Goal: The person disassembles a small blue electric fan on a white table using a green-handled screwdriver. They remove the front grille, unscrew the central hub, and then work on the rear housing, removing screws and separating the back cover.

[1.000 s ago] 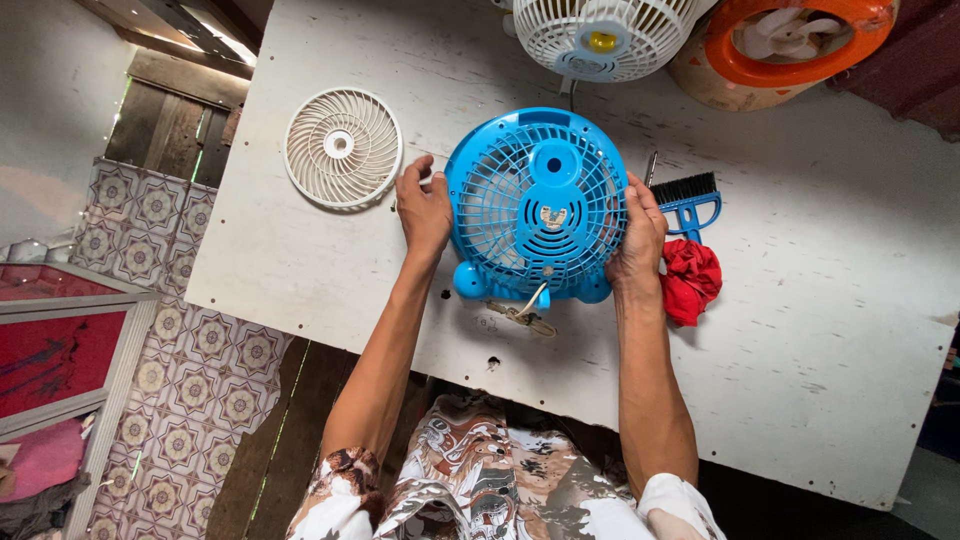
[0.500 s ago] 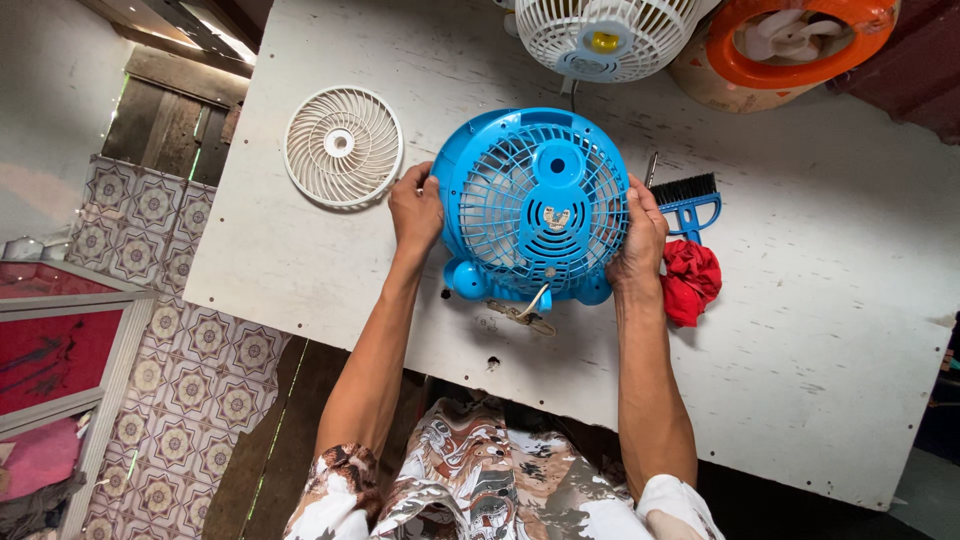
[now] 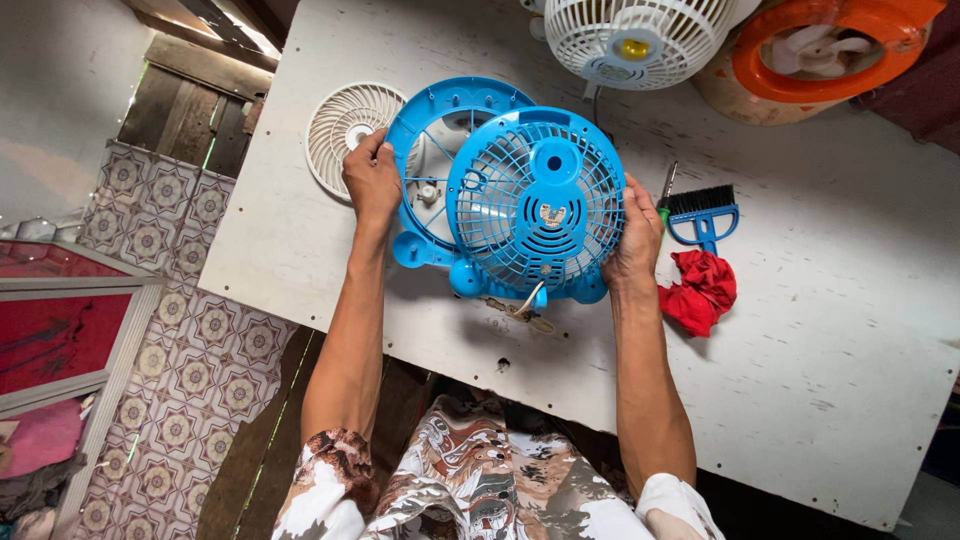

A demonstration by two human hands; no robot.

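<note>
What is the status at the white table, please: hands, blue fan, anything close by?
Left hand grips round blue plastic fan frame. Right hand grips blue grille half; halves offset. Red cloth, blue brush beside right hand.

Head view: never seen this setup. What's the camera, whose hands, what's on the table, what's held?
One camera, worn on a person's head, looks down at their own bare hands over a white table. The left hand grips a blue fan frame; the right hand grips a blue fan grille that overlaps it. On the table lie a white grille, a blue brush and a red cloth. A white fan and an orange-rimmed fan sit at the far edge.
</note>
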